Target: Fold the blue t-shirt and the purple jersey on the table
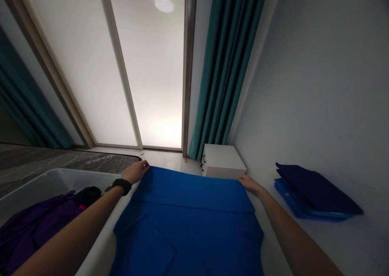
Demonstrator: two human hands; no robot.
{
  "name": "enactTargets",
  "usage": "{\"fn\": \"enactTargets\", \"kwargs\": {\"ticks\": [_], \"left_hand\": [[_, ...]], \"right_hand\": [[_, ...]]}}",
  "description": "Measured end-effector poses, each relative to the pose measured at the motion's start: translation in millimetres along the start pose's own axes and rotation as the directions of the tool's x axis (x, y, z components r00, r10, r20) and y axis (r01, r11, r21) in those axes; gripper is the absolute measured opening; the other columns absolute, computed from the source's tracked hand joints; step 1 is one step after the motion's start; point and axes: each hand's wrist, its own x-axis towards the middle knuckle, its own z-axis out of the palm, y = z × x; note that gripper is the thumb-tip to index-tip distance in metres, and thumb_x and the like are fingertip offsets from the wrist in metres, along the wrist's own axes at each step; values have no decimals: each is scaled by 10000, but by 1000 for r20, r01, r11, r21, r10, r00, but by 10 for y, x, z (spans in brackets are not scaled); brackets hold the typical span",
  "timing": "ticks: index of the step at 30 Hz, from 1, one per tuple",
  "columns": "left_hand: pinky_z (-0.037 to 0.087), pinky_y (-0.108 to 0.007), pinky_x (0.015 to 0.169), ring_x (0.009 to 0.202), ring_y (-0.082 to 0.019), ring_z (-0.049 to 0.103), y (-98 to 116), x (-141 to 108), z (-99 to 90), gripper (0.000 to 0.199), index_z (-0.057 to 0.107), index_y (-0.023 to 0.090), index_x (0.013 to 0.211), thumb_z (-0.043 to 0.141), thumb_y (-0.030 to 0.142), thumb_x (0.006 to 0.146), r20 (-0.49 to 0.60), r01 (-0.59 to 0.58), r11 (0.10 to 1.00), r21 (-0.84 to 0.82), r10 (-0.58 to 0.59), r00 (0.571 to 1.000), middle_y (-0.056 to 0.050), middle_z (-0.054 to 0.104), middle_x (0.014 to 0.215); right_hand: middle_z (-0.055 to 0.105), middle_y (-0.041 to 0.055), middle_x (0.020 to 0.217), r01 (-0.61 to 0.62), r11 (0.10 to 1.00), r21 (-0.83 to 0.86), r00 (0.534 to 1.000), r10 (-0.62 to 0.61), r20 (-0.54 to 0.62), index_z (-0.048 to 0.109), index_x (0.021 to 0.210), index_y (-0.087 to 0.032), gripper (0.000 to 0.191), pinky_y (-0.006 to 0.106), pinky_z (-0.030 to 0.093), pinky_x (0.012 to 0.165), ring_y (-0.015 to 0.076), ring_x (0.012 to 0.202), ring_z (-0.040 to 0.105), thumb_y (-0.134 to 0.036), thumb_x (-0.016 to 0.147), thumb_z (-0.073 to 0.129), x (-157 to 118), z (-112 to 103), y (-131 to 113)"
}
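A bright blue garment (194, 235) is spread out before me, its kind hard to tell. A wide flap or fold runs across its far end, and creases show on the left half. My left hand (136, 171), with a dark watch on the wrist, pinches the far left corner. At the far right corner, my right hand (249, 183) pinches the same edge, so it is drawn straight between both hands. The near part of the garment runs out of the bottom of the view.
Left of the garment stands a clear plastic tub (60, 175) with purple clothing (45, 215) and dark pieces inside. A stack of folded dark blue cloth (316, 189) lies at right, by the wall. Beyond are a white cabinet (223, 156), teal curtain (227, 65) and frosted sliding doors (152, 73).
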Motion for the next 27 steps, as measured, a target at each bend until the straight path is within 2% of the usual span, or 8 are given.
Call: {"fn": "enactTargets", "kwargs": {"ticks": [3, 8, 13, 15, 17, 21, 23, 27], "left_hand": [[432, -273, 676, 826, -237, 673, -13, -7, -13, 227, 657, 232, 923, 509, 370, 820, 21, 30, 998, -63, -29, 999, -23, 725, 745], [454, -264, 678, 815, -231, 692, -7, -24, -34, 187, 646, 226, 897, 541, 338, 788, 37, 82, 985, -154, -77, 996, -8, 731, 691], [463, -246, 512, 522, -188, 670, 6, -67, 17, 173, 576, 201, 942, 523, 303, 813, 94, 150, 951, -270, -129, 987, -3, 721, 650], [449, -228, 444, 511, -182, 676, 6, -87, 50, 157, 534, 198, 967, 497, 281, 839, 120, 176, 926, -334, -144, 982, -16, 732, 701], [445, -215, 407, 548, -188, 696, 9, -110, 78, 144, 499, 200, 989, 471, 259, 861, 133, 202, 895, -397, -161, 978, -31, 736, 742], [481, -214, 419, 585, -191, 708, 36, -183, 101, 113, 457, 204, 998, 432, 230, 890, 125, 230, 835, -500, -193, 973, -38, 722, 738], [489, -215, 430, 592, -192, 708, 57, -235, 99, 98, 450, 204, 989, 426, 227, 896, 112, 237, 806, -542, -210, 971, -34, 709, 715], [505, -221, 467, 629, -193, 713, 101, -339, 82, 67, 452, 202, 949, 436, 235, 892, 83, 227, 746, -626, -227, 970, -30, 698, 705]], "right_hand": [[727, 42, 899, 21, 997, 68, 999, -24, 36, 702, 992, -146, 231, 275, 511, 771, 181, 862, 663, -157, 846, 524, 7, -18, -38], [738, 34, 830, 5, 995, 103, 1000, -7, 21, 719, 959, -151, 289, 235, 489, 732, 169, 834, 674, -106, 768, 508, 9, -27, -76], [729, 47, 846, -78, 997, 21, 993, 79, -84, 713, 853, -200, 168, 276, 458, 752, 224, 910, 657, -164, 751, 585, -10, -111, -68], [723, 66, 903, -98, 995, 10, 987, 99, -129, 696, 879, -203, 151, 275, 444, 756, 231, 952, 647, -188, 779, 583, -35, -164, -89], [722, 74, 876, -111, 993, 29, 982, 115, -149, 668, 950, -199, 174, 259, 441, 717, 211, 900, 660, -215, 832, 542, -79, -203, -137], [712, 39, 710, -148, 978, 147, 979, 166, -115, 529, 1156, -178, 277, 212, 409, 513, 142, 572, 652, -253, 940, 372, -222, -210, -282], [722, 38, 738, -164, 961, 224, 978, 187, -88, 442, 1218, -169, 301, 192, 367, 424, 121, 475, 628, -249, 961, 306, -305, -203, -349], [731, 85, 876, -165, 928, 335, 978, 198, -68, 390, 1213, -170, 282, 183, 325, 351, 125, 474, 649, -248, 965, 279, -440, -244, -427]]}}
